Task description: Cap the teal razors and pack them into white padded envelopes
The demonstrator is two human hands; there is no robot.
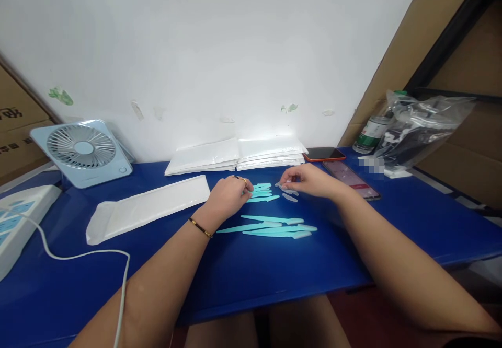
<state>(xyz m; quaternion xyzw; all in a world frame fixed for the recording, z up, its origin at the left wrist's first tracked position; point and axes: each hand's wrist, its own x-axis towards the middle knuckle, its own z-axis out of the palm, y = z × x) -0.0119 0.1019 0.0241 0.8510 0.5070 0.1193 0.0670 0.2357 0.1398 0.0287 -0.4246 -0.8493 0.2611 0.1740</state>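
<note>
On the blue table point(243, 275) lie several thin turquoise plastic sticks. A near group point(270, 227) has clear caps on the right ends. A farther bunch point(262, 192) lies under my left hand point(227, 197), whose fingers curl down onto those sticks. My right hand point(308, 180) is pinched on a small clear cap point(285, 185), with a few more clear caps point(290, 197) loose beside it. A ring and a thin bracelet show on my left hand and wrist.
A long white pouch point(149, 207) lies left of my hands, and a stack of white pouches point(239, 155) sits at the wall. Two phones point(351, 178) lie right. A small fan point(84, 152), a power strip with cable point(15, 222) and a plastic bag point(419, 126) flank the table.
</note>
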